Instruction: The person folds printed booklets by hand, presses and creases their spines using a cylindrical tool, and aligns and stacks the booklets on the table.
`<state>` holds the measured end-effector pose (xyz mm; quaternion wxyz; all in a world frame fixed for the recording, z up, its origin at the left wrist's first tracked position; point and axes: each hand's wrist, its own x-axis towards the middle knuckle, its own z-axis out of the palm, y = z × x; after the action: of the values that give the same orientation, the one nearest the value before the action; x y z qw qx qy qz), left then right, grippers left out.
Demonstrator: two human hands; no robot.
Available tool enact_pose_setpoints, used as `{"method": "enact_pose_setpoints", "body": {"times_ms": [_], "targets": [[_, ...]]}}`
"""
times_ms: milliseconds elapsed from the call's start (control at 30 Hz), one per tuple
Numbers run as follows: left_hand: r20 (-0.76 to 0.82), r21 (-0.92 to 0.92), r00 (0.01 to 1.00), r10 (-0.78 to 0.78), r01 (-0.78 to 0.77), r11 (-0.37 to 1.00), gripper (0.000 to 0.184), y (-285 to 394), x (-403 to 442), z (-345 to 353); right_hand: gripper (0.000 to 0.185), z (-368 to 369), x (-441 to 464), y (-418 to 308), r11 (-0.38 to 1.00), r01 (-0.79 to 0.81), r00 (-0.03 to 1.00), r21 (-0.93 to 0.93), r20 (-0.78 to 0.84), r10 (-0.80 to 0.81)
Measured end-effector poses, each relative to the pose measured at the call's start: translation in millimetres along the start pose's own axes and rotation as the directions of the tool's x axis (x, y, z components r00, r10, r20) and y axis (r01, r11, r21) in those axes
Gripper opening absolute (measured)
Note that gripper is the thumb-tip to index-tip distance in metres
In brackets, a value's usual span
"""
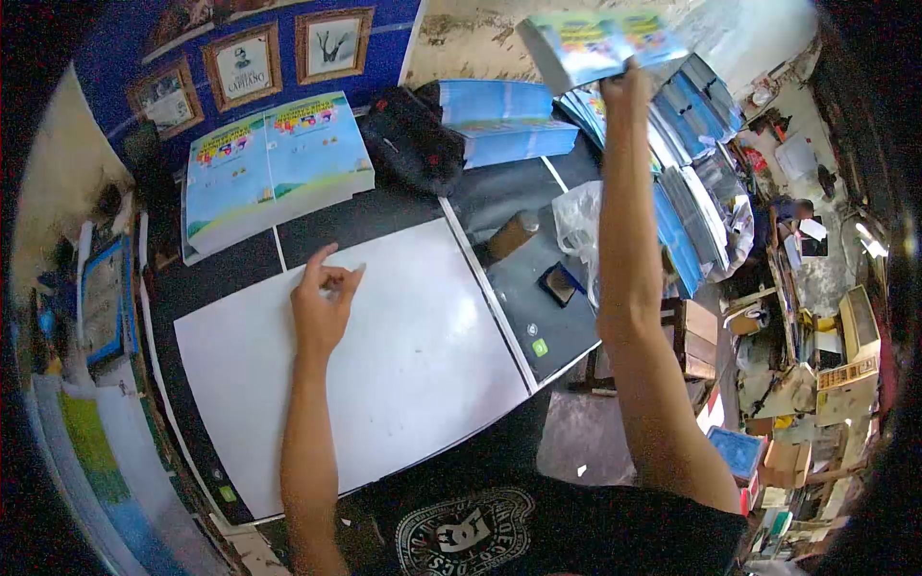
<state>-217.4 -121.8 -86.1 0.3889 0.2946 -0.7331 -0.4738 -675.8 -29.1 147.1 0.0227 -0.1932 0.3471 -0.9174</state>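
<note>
My right hand (626, 88), arm stretched out to the far right, grips the near edge of a thick stack of printed sheets (600, 48) with blue, green and yellow colouring. The raised stack is slightly blurred. Over the white board (413, 355) hovers my left hand (327, 293), its fingers partly curled and apart, with nothing in it. Beyond that hand lies another stack of printed covers (274, 168), light blue with colourful lettering and two covers side by side on the top sheet.
A black bag (411, 144) lies beside blue stacks (509, 120) at the back. Right of the board are a brown cylindrical object (514, 235), a small dark pad (560, 284) and a clear plastic bag (578, 226). More bundles (687, 221) crowd the right side.
</note>
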Motion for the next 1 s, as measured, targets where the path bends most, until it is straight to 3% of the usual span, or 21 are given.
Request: {"method": "enact_pose_setpoints", "body": {"times_ms": [133, 200, 233, 300, 400, 433, 567, 633, 733, 800, 867, 933, 967, 1000], "targets": [[0.029, 0.014, 1.0, -0.002, 0.002, 1.0, 0.043, -2.0, 1.7, -1.5, 0.051, -92.3, 34.8, 112.7, 0.999, -0.049, 0.982, 0.015, -0.182, 0.05], [0.038, 0.025, 0.999, -0.004, 0.003, 1.0, 0.042, 1.1, 2.7, -2.9, 0.042, -84.1, -1.6, 108.4, 0.983, -0.143, 0.922, -0.119, -0.377, 0.088], [0.041, 0.009, 0.999, -0.01, 0.009, 1.0, 0.042, 0.2, 1.1, -2.7, 0.039, -100.1, 2.5, 112.0, 0.954, -0.253, 0.905, -0.161, -0.389, 0.174], [0.043, -0.015, 0.999, -0.019, 0.02, 1.0, 0.042, -3.9, 2.0, -3.3, 0.033, -146.6, 16.8, 134.9, 0.855, -0.465, 0.839, -0.229, -0.421, 0.344], [0.046, -0.039, 0.999, -0.024, 0.026, 0.999, 0.04, -1.1, 3.7, -4.6, 0.029, -216.3, 9.3, 153.6, 0.605, -0.739, 0.655, -0.296, -0.526, 0.543], [0.052, -0.04, 0.998, -0.038, 0.04, 0.998, 0.04, 0.9, 3.4, -5.0, 0.027, -187.3, -8.6, 126.6, 0.478, -0.753, 0.658, -0.452, -0.515, 0.549], [0.061, -0.01, 0.997, -0.042, 0.043, 0.999, 0.038, 6.0, 5.8, -6.5, 0.034, -164.6, -1.2, 126.5, 0.303, -0.738, 0.652, -0.603, -0.521, 0.551], [0.053, 0.022, 0.998, -0.043, 0.042, 0.999, 0.037, 1.8, 6.3, -6.5, 0.036, -219.2, 56.0, 183.5, 0.221, -0.356, 0.845, -0.908, -0.211, 0.492], [0.06, 0.006, 0.997, -0.045, 0.045, 0.999, 0.035, -2.3, 5.7, -7.5, 0.062, -138.9, 21.8, 151.7, -0.063, -0.23, 0.851, -0.971, -0.233, 0.471], [0.081, -0.011, 0.995, -0.063, 0.064, 0.998, 0.035, -0.3, 5.8, -9.1, 0.084, -107.2, 3.8, 132.5, -0.164, -0.375, 0.797, -0.913, -0.407, 0.446], [0.08, -0.009, 0.994, -0.073, 0.074, 0.997, 0.034, 0.3, 6.0, -9.3, 0.105, -86.5, 8.3, 113.9, -0.37, -0.339, 0.634, -0.865, -0.501, 0.589], [0.072, 0.019, 0.995, -0.064, 0.063, 0.998, 0.032, 0.6, 7.4, -8.1, 0.112, -73.7, -3.8, 97.8, -0.369, -0.242, 0.522, -0.898, -0.441, 0.73], [0.063, 0.011, 0.997, -0.05, 0.049, 0.999, 0.032, 0.5, 9.6, -7.1, 0.117, -67.3, -13.4, 101.9, -0.321, -0.277, 0.496, -0.906, -0.421, 0.76], [0.062, 0.007, 0.997, -0.035, 0.035, 0.999, 0.032, -1.3, 10.0, -6.9, 0.123, -82.0, -16.0, 126.3, -0.235, -0.319, 0.551, -0.918, -0.382, 0.742]]}}
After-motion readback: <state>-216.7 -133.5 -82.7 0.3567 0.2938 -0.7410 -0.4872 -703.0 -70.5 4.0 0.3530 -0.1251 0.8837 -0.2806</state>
